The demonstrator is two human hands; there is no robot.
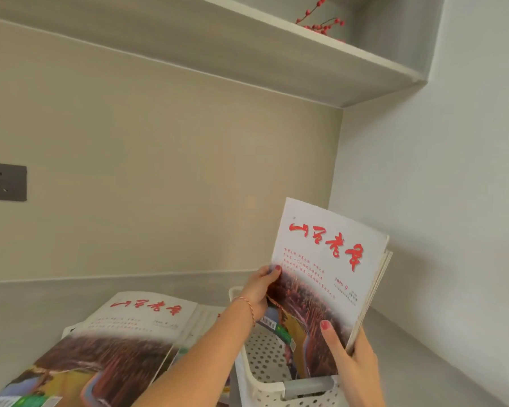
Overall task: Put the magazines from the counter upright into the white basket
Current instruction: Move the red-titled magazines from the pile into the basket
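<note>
Both hands hold a white magazine [326, 277] with red title lettering upright over the white perforated basket [265, 389]; its lower edge dips inside the basket. My left hand [259, 289] grips the magazine's left edge. My right hand [350, 359] grips its lower right corner and spine, where a second magazine's edge shows behind. A stack of matching magazines [106, 348] lies flat on the counter to the left of the basket, partly crossed by my left forearm.
The grey counter [423, 362] runs into a corner formed by a beige back wall and a pale right wall. A shelf [306, 54] overhead carries a red berry sprig [321, 22]. A dark wall socket [3, 180] sits at left.
</note>
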